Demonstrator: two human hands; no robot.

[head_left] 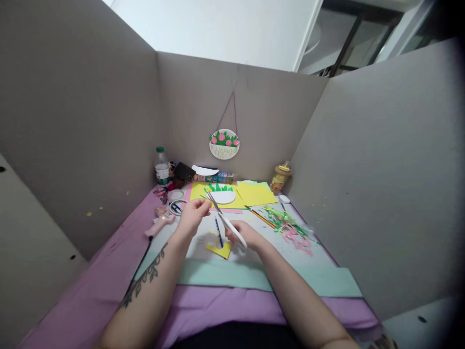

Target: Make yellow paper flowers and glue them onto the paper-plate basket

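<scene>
My right hand [244, 233] grips the white handles of a pair of scissors [225, 221], whose blades point up and away toward my left hand. My left hand [193, 214] is pinched shut close to the blade tips, holding something too small to make out. Below the hands lie a small yellow paper piece [220, 250] and a blue pen [218, 232] on the pale mat [203, 242]. Farther back a white half plate with green paper grass [220, 193] rests on yellow paper [254, 193].
Grey cardboard walls enclose the desk. A decorated paper plate [224, 144] hangs on the back wall. A water bottle [162, 167], glue gun [160, 224], tape roll [176, 207], pencil [260, 216], green and pink paper scraps [290, 229] and a small jar [280, 177] lie around.
</scene>
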